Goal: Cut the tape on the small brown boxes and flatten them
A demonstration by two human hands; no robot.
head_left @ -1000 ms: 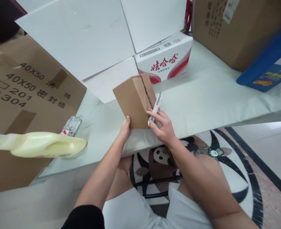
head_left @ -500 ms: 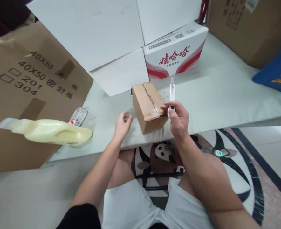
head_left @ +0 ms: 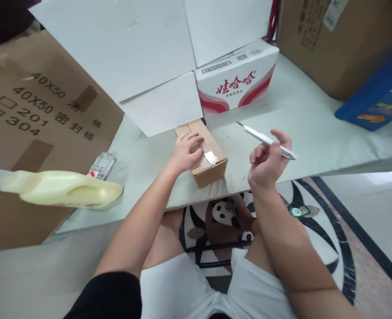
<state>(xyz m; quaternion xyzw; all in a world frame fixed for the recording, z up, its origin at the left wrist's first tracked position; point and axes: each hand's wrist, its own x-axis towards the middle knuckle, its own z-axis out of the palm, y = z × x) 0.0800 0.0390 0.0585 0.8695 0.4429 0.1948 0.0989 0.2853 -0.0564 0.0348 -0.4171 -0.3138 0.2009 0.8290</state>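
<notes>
A small brown cardboard box [head_left: 212, 144] sits near the front edge of the table, with a shiny patch of tape at the near end of its top. My left hand [head_left: 186, 153] rests on top of the box, fingers stretched over its left side and middle. To the right of the box, my right hand [head_left: 269, 159] is raised over the table and closed around a white utility knife [head_left: 262, 138]. The knife's blade points up and left, apart from the box.
At the left lies a pale yellow bottle [head_left: 72, 188] beside a small clear packet [head_left: 102, 166], by a large carton [head_left: 49, 128]. White panels [head_left: 123, 48] and a red-and-white carton [head_left: 237, 86] stand behind. A blue container [head_left: 372, 99] is at the right, on the pale tablecloth [head_left: 319, 137].
My left hand has moved from beside the box onto its top. The right hand has drawn away to the right with the knife, whose blade has swung from pointing away to pointing left.
</notes>
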